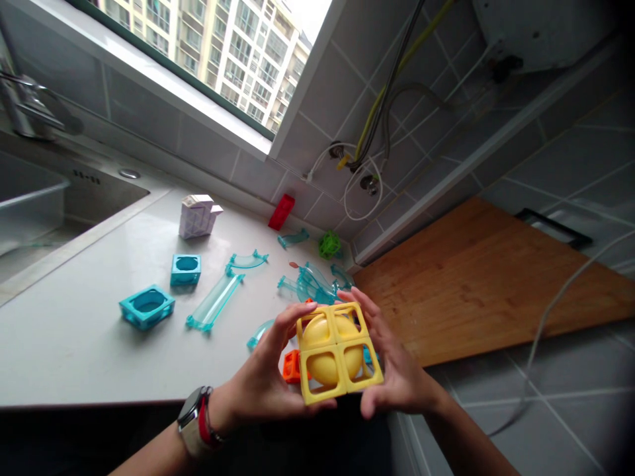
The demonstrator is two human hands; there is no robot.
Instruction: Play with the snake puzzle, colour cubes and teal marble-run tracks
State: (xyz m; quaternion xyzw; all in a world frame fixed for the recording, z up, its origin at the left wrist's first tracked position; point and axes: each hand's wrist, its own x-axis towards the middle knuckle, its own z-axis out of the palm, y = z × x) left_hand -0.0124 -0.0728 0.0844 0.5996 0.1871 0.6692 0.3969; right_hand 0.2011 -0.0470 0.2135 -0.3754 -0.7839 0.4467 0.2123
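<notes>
- The white counter has a smooth, lightly shiny top and runs beneath a window that shows a pale apartment building.
- Above the counter's near edge is the yellow block, an open frame with rounded yellow forms inside.
- The left hand grips the block's left side; a watch circles that wrist.
- The right hand grasps its right side, fingers partly hidden behind it.
- On the counter's left part sit two turquoise blocks, with a patterned box farther back.
- Across its middle lie clear teal track pieces; an orange block is near its front edge.
- Towards its back are a red block and a green lattice ball.
- Left of the counter is a metal sink with a faucet.
- Right of it, a wooden board stands out against grey tiles.
- Hoses hang on the wall behind it.
</notes>
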